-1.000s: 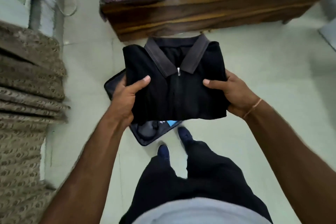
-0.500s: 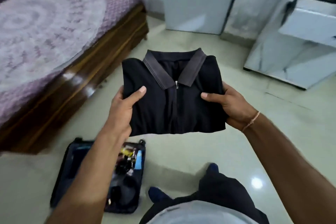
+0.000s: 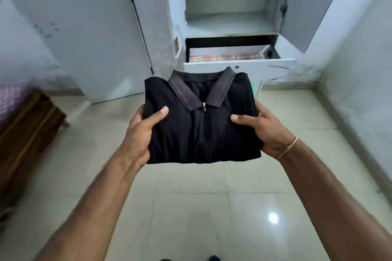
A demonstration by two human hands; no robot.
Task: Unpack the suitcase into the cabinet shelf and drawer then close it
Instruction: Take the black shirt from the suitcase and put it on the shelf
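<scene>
A folded black polo shirt [image 3: 201, 125] with a grey collar and a short zip is held flat in front of me. My left hand [image 3: 142, 133] grips its left edge, thumb on top. On the other side my right hand [image 3: 265, 131] grips the right edge the same way. Straight ahead stands the white cabinet with an open shelf [image 3: 229, 25]. Below the shelf the drawer [image 3: 237, 63] is pulled out, with a patterned lining showing inside. The suitcase is out of view.
The cabinet door [image 3: 318, 6] on the right stands open, and another white door panel [image 3: 95, 38] stands at the left. A wooden bed corner [image 3: 27, 125] juts in at the left. A wall [image 3: 364, 95] runs along the right of the tiled floor.
I have turned from the suitcase and bed toward the cabinet, carrying the shirt in the same two-handed grip. The suitcase has dropped out of view and the cabinet now faces me.
</scene>
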